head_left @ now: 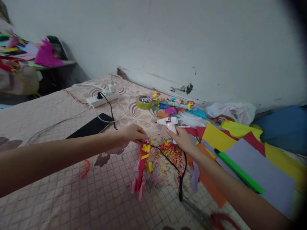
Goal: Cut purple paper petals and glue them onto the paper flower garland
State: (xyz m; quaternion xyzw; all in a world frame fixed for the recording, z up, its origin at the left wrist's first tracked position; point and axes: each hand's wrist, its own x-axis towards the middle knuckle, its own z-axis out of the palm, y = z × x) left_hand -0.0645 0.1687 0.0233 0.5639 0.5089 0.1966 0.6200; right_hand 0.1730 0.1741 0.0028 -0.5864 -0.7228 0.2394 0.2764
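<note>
My left hand [135, 133] is closed in a pinch at the top end of a red strip [141, 171], which has yellow and pink paper flowers on it. The pinched spot itself is partly hidden by my fingers. In my right hand [182, 138] is a white glue gun [169, 124] with a small red light glowing on its side. Its nozzle points left, a little above and right of my left hand and apart from the strip. Below the gun lies a heap of thin paper shreds [172, 153], yellow, red and pink. A black cord [182, 179] runs between my arms.
Coloured paper sheets [254, 159] and a green marker-like cutter [240, 172] lie at right. Scissors [222, 220] are at the front. Behind are a tape roll [144, 103] and flower-covered sticks [177, 104]. A power strip [103, 99] and black tablet-like slab [92, 125] lie left.
</note>
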